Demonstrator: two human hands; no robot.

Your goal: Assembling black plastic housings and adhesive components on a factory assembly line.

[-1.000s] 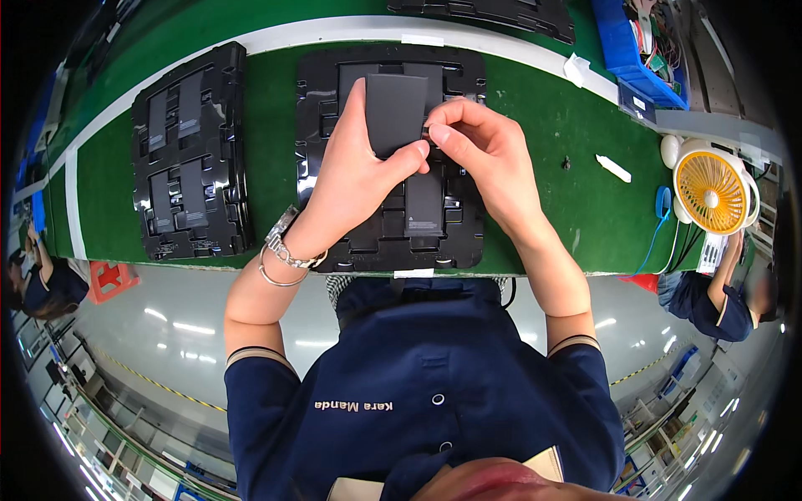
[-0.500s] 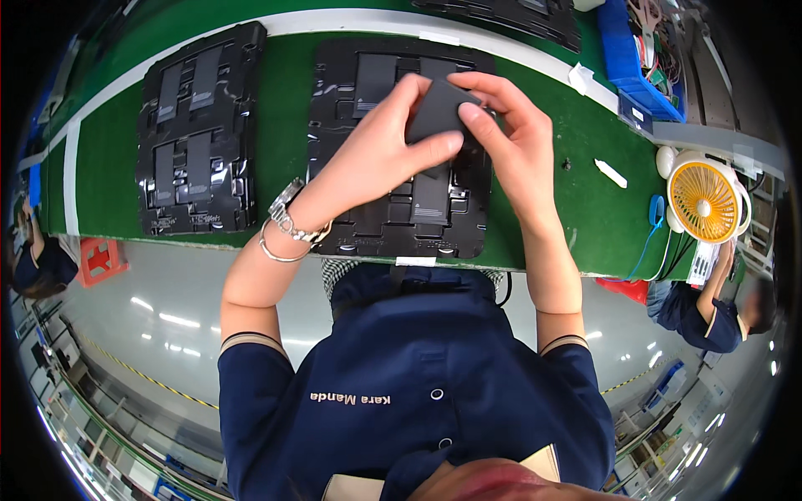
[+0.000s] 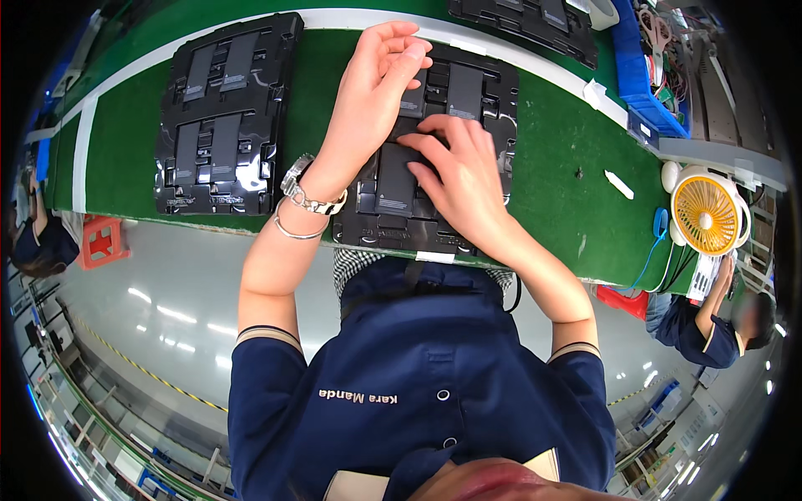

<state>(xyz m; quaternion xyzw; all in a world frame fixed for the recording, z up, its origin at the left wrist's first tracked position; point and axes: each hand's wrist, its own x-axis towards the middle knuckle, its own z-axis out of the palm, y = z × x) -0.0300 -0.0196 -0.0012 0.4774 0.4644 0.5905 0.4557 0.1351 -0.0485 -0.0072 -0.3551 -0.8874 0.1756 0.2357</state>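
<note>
In the head view, a black moulded tray [image 3: 359, 235] lies along the near edge of the green workbench [image 3: 576, 221], which stretches rightward to a fan [image 3: 708, 213]. The right hand [image 3: 464, 171] touches a flat battery pack [image 3: 395, 190] in its near-left pocket, grip unclear; the left hand [image 3: 378, 71], loosely curled, free, hovers above the far-left corner.

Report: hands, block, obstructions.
Left hand raised, seemingly empty. Right hand at dark flat block, which lies in central tray. Left hand hides part of tray.

The right hand [image 3: 464, 171] is hiding part of the middle tray [image 3: 401, 238]; the edge is cropping the far tray [image 3: 535, 30].
</note>
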